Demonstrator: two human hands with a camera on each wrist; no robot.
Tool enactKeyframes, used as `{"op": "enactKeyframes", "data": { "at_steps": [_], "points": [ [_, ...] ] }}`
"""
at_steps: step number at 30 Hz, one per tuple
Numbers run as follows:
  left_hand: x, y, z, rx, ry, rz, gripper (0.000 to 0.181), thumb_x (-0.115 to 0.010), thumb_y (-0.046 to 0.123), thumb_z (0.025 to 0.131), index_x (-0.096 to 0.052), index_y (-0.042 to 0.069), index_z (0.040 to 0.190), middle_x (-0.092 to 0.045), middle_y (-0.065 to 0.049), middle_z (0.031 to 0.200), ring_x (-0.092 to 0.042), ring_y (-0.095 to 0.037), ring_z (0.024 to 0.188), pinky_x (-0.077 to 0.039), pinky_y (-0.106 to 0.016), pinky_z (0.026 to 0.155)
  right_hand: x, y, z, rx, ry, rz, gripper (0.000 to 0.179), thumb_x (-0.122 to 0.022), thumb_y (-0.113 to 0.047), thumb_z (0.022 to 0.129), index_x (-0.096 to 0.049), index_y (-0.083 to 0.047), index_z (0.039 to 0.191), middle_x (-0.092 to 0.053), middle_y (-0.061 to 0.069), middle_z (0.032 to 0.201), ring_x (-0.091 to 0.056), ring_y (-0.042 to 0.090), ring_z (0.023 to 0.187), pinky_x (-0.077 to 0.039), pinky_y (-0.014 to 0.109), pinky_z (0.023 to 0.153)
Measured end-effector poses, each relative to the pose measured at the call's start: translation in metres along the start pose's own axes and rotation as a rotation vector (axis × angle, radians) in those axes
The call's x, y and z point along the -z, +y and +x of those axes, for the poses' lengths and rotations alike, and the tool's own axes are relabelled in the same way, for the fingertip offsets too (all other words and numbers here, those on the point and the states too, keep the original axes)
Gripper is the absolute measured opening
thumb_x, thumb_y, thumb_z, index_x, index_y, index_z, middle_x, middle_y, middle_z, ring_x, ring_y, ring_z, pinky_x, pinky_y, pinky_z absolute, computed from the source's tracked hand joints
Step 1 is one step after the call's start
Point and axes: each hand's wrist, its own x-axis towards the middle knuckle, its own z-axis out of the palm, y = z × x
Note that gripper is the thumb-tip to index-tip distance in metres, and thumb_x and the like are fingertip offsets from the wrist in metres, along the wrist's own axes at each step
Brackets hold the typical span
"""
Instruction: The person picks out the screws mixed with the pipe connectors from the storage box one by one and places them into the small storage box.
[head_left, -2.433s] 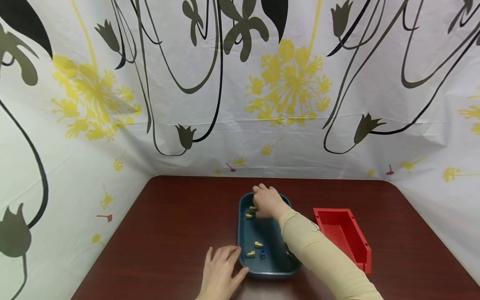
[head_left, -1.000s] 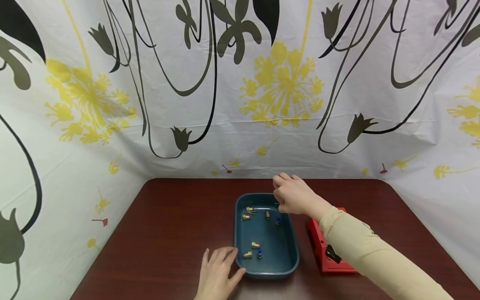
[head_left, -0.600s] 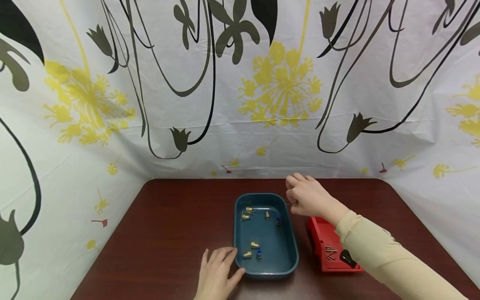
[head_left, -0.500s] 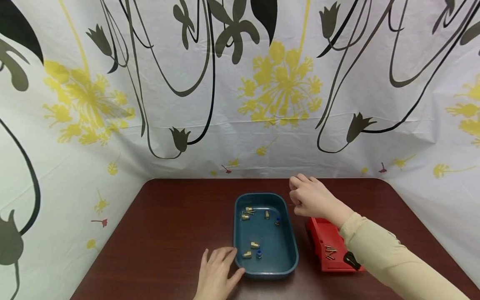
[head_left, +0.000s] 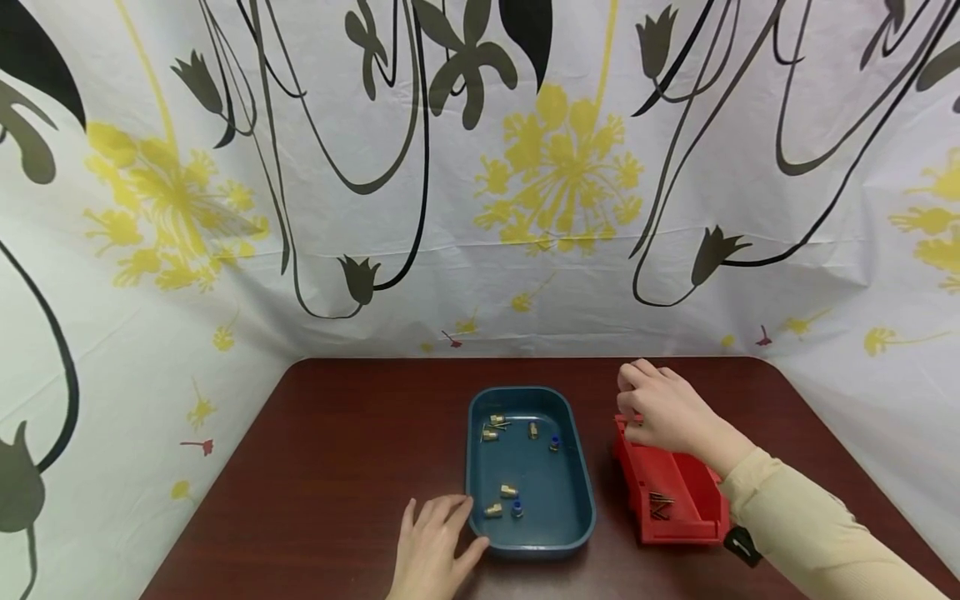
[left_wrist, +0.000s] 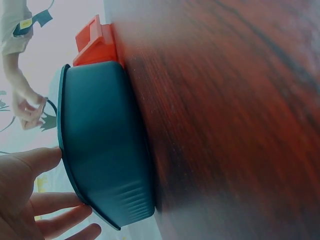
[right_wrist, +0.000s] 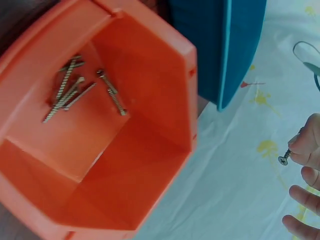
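My right hand [head_left: 667, 417] is over the far end of the red bin [head_left: 678, 467]. In the right wrist view, its thumb and fingers pinch a screw [right_wrist: 284, 159], head showing. Several more screws [right_wrist: 67, 95] lie on the bin's floor. My left hand [head_left: 438, 542] touches the near left corner of the blue-green tray [head_left: 543, 483], thumb and fingers spread along the rim. Several brass fittings [head_left: 492, 510], two blue-topped fittings [head_left: 517, 508] and thin screws [head_left: 498, 426] lie in the tray, the screws among fittings at the far left.
The brown table [head_left: 360, 450] holds the tray in the middle, with the red bin just to its right. Floral cloth [head_left: 465, 292] hangs behind and at the sides. A black wrist-worn device [head_left: 741, 546] sits under my right sleeve.
My right hand has moved from inside the tray's far end rightward to above the red bin, carrying the screw. The left hand stays at the tray's corner.
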Motion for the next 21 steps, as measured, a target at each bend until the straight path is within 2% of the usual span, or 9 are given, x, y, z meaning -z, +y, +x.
{"op": "enactKeyframes", "data": {
  "at_steps": [6,21],
  "points": [
    [0.000,0.000,0.000,0.010,-0.013,-0.006,0.044,-0.064,0.042,0.076,-0.064,0.011,0.106,-0.055,-0.001,0.103,-0.050,-0.022,0.097,-0.030,-0.060,0.083,-0.005,0.006,-0.013,-0.022,0.001,0.010,0.028,-0.063,-0.013,0.059,-0.040,-0.028,0.051,-0.038,-0.004,0.080,-0.038,0.018,0.084,-0.030,0.029,0.055],
    [-0.001,0.000,0.000,0.009,0.000,0.001,0.045,-0.063,0.044,0.076,-0.064,0.012,0.107,-0.055,-0.001,0.104,-0.050,-0.021,0.098,-0.030,-0.059,0.084,-0.021,0.014,-0.040,-0.075,-0.026,0.031,0.033,-0.067,-0.016,0.056,-0.037,-0.028,0.050,-0.034,-0.006,0.077,-0.037,0.017,0.080,-0.027,0.027,0.052]
  ]
}}
